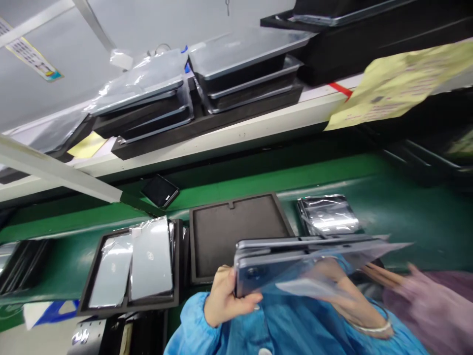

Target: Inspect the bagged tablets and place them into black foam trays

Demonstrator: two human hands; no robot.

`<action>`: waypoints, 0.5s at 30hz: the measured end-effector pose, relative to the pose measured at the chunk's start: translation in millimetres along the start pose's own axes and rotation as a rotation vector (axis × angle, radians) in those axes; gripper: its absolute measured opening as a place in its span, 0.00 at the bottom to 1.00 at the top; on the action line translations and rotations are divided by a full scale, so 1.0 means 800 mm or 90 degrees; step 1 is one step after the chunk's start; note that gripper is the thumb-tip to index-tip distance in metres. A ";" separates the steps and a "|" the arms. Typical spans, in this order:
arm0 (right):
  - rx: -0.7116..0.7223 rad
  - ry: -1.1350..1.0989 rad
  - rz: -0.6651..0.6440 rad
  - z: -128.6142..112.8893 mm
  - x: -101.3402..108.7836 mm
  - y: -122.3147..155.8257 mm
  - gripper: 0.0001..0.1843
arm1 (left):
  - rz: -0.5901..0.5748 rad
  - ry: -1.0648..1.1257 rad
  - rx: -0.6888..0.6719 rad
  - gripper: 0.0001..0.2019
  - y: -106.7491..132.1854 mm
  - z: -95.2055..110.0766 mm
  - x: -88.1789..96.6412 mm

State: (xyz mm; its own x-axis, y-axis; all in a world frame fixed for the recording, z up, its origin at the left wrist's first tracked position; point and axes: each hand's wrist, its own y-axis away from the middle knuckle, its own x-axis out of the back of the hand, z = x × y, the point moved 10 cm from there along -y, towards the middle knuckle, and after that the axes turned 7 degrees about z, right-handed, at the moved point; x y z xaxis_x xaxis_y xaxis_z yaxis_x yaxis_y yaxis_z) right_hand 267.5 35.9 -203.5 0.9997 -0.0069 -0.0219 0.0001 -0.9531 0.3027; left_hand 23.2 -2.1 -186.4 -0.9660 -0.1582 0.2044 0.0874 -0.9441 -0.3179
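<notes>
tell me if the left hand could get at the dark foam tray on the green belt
Probably not yet. The left hand is gripping the edge of a silver laptop in clear film, which overlaps the near edge of the foam tray. It looks close, so only the laptop blocks it.

The laptop looks like smooth grey metal, half inside a glossy clear plastic bag; the foam tray is matt black, the conveyor belt smooth green rubber, the sleeve blue cloth.

Grey laptop; blue smock; green conveyor belt.
</notes>
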 end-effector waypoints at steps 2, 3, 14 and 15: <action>-0.012 -0.038 0.027 0.001 -0.002 -0.002 0.24 | -0.025 0.010 0.071 0.29 0.002 -0.020 -0.002; -0.021 -0.049 0.035 0.003 -0.004 -0.002 0.24 | -0.021 0.010 0.118 0.32 0.002 -0.028 -0.001; -0.112 -0.162 0.157 -0.002 0.000 0.019 0.17 | -0.041 0.071 0.323 0.46 -0.032 0.042 -0.017; -0.115 -0.168 0.150 -0.004 -0.001 0.020 0.16 | -0.041 0.077 0.326 0.45 -0.034 0.048 -0.017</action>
State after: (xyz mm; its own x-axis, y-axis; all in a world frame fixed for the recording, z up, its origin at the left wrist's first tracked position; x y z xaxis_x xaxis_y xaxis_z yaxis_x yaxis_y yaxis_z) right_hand 266.5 22.0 -195.9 0.9323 -0.3197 -0.1690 -0.2016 -0.8475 0.4910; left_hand 43.5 14.5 -145.3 -0.9918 -0.0895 0.0915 0.1056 -0.9760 0.1905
